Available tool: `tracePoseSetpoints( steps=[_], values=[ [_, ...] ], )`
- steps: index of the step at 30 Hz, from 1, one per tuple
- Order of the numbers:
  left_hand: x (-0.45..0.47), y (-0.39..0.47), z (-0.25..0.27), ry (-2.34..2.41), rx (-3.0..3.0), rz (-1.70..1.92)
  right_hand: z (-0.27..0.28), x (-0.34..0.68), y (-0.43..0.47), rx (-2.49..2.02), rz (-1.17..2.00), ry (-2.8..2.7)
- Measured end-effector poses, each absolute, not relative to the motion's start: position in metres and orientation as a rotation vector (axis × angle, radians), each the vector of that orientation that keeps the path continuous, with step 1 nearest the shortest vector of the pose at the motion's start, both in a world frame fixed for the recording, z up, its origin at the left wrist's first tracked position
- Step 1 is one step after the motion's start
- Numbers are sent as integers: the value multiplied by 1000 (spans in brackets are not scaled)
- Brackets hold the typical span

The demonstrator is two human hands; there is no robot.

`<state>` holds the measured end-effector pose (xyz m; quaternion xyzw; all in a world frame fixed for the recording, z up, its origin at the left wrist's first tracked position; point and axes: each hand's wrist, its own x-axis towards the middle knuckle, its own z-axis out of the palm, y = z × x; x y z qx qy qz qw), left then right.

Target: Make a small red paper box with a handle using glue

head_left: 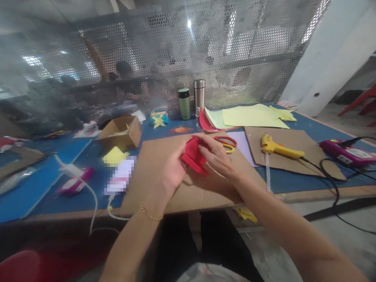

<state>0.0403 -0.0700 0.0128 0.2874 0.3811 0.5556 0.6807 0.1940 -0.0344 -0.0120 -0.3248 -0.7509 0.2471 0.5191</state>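
Between my two hands is a small folded red piece [194,153], box-like with a raised edge, perhaps felt or foam sheet. My left hand [175,166] closes around its left side. From the upper right, my right hand [216,154] bends its fingers over the piece's top and right edge. Both hands are above a brown cardboard sheet [152,172]. Just beyond my right hand lie scissors [230,144] with red and yellow handles. My fingertips behind the red piece are partly hidden.
A yellow glue gun [282,149] rests on another cardboard piece [317,164], its black cord trailing right to a purple power strip [346,153]. Coloured sheets [249,117], a green tumbler [184,105] and a steel flask [199,94] stand behind. Left are a cardboard box [133,131] and white cable [94,196].
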Motion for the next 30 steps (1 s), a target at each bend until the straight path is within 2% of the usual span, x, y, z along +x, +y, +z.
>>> tracePoseSetpoints(
  steps=[6, 15, 30],
  values=[
    [59, -81, 12, 746, 491, 1398, -9, 197, -40, -740, 632, -1809],
    [72, -98, 24, 679, 314, 1435, -10, 197, -35, -750, 756, -1674],
    [72, -98, 18, 678, 507, 1402, -2, 198, -36, -732, 875, -1665]
  ],
)
